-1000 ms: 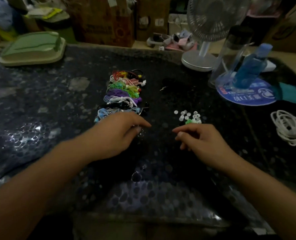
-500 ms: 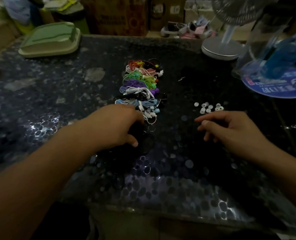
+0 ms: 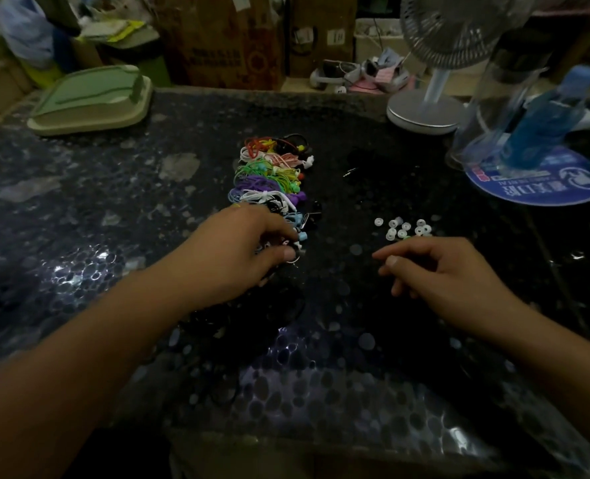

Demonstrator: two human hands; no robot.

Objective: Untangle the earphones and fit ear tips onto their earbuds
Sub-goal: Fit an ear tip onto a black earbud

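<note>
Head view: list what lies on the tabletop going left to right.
Green lunch box → pile of coloured earphones → loose ear tips → blue round mat.

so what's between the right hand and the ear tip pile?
Nothing in the head view: the right hand sits just short of the ear tip pile, with only bare dark tabletop between.

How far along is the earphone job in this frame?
Done: nothing visibly; the row of bundled earphones looks coiled. In hand: the left hand grips at the bundle at the row's near end. The right hand rests near the loose ear tips, apparently empty. Left: untangling and fitting tips.
</note>
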